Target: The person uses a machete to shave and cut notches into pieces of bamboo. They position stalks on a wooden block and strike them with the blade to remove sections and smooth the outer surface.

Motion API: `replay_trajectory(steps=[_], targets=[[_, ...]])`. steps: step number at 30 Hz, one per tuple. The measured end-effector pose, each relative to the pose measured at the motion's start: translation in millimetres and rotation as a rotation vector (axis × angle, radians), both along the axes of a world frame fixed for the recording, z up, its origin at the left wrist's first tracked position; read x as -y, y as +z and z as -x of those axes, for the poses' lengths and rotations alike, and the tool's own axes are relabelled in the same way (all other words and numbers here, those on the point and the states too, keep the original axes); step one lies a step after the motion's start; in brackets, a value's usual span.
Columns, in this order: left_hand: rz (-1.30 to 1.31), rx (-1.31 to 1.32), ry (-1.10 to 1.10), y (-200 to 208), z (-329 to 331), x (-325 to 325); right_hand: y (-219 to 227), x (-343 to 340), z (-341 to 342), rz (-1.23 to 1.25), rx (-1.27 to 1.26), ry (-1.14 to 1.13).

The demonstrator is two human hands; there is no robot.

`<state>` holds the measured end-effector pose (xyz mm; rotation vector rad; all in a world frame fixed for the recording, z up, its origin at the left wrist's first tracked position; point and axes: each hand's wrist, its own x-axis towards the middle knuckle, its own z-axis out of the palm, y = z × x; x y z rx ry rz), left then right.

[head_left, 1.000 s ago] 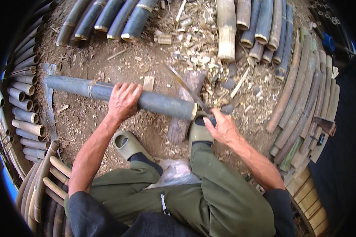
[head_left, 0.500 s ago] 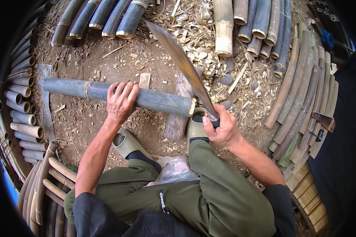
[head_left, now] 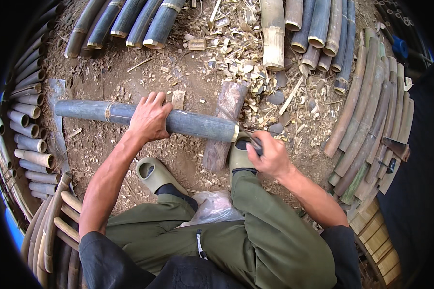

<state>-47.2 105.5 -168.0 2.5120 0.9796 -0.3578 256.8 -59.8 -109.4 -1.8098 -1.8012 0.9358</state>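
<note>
My left hand (head_left: pixel 148 118) is wrapped over the middle of a dark grey-green bamboo pole (head_left: pixel 197 124). The pole lies crosswise in front of me, its right end over a short wooden log (head_left: pixel 232 98) on the ground. In my right hand (head_left: pixel 271 156) is the dark handle of a machete (head_left: pixel 257 146), just beyond the pole's pale cut end. The machete's blade is down at that end and seen nearly edge-on, so little of it shows; whether it touches the bamboo I cannot tell.
My clog-shod feet, left clog (head_left: pixel 154 174) and right clog (head_left: pixel 239 151), stand close to the log. Wood chips (head_left: pixel 248 67) litter the dirt. Bamboo lengths lie at the far left (head_left: pixel 125 21), far right (head_left: pixel 318 29), right side (head_left: pixel 366 106) and left edge (head_left: pixel 31 130).
The machete has swung down from its raised position to the pole's right end. My left hand has slid slightly along the pole to the right, and the pole has shifted a little.
</note>
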Motion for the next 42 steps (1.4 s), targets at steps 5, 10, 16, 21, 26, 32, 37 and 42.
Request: replay_trajectory(steps=[5, 10, 16, 21, 26, 32, 37, 42], targets=[[-0.002, -0.015, 0.052, -10, -1, 5, -4, -9, -16, 0.243, 0.047, 0.015], [-0.181, 0.123, 0.055, -15, 9, 19, 6, -5, -4, -0.196, 0.011, 0.040], [-0.330, 0.222, 0.069, -20, 5, 23, 13, -15, -15, 0.276, 0.065, 0.016], [-0.362, 0.228, 0.094, -23, 14, 35, -15, -3, -13, 0.133, 0.223, 0.133], [-0.435, 0.215, 0.060, -10, 18, 32, 0, 11, -40, 0.412, 0.013, -0.068], [0.161, -0.021, 0.278, 49, 73, -44, -1, 10, -61, 0.354, 0.151, -0.313], [0.067, 0.694, 0.769, 151, 60, -79, -8, -3, -78, 0.333, 0.391, 0.002], [0.173, 1.327, 1.211, 176, 43, -90, 2, -29, -87, 0.321, 0.321, 0.104]])
